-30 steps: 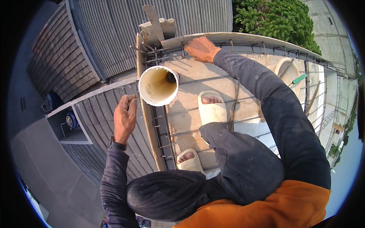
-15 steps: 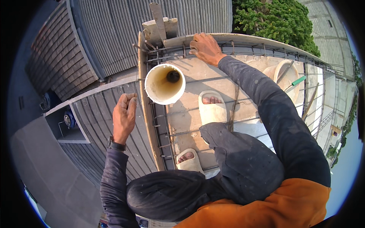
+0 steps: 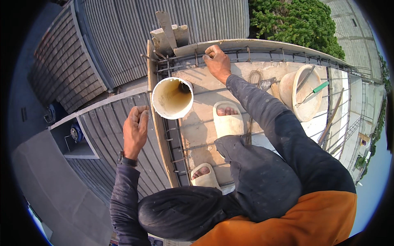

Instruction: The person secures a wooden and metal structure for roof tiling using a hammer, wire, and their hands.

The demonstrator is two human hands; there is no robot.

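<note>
My left hand point(image 3: 136, 133) is closed in a pinch, out beyond the left wooden form board point(image 3: 158, 123). What sits between its fingertips, if anything, is too small to name. A white plastic pipe point(image 3: 172, 98) stands just right of it, its open mouth facing up at me. My right hand point(image 3: 217, 63) hovers near the far form board point(image 3: 266, 44), over the steel rebar cage point(image 3: 242, 60), with its fingers curled together. Whatever they may hold is hidden. Both sleeves are dark, and a watch point(image 3: 127, 159) circles my left wrist.
My sandalled feet point(image 3: 228, 119) stand among rebar on plywood. At right a round tub point(image 3: 301, 92) has a green-handled tool point(image 3: 320, 87) across it. Tangled wire point(image 3: 255, 77) lies nearby. Beyond the left board is a lower corrugated roof point(image 3: 106, 127); greenery point(image 3: 297, 24) rises behind the far board.
My right hand has drawn back a little from the far board's top edge, its fingers curling in. My left hand has hardly moved. The view has shifted slightly, showing more of the tub.
</note>
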